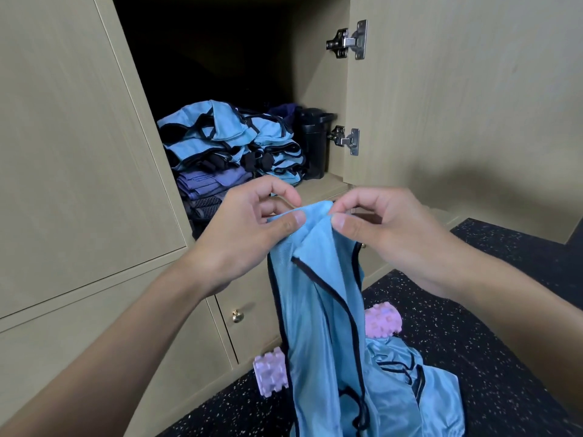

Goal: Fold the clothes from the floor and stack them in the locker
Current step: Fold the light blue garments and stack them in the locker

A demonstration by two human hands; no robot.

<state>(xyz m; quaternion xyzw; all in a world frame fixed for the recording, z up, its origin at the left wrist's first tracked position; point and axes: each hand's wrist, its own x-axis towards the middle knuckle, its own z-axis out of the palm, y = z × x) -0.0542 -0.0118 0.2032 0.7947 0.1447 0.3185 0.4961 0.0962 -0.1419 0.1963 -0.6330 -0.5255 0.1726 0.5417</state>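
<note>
Clothes of blue mesh with dark trim are the job. 1 bib hangs at the middle of the view, pinched at its top edge by both hands, probably so its own weight pulls it straight for folding. The left hand nips the edge between thumb and forefinger. The right hand, just beside it at 3 o'clock, does the same, and the other fingers curl loosely.

At 11 o'clock from the hands, inside the open locker, sits a stack of folded clothes, with a black bottle at its 3 o'clock. At 5 o'clock another blue garment lies crumpled on the floor near 2 pink foam rollers, likely next in line.
</note>
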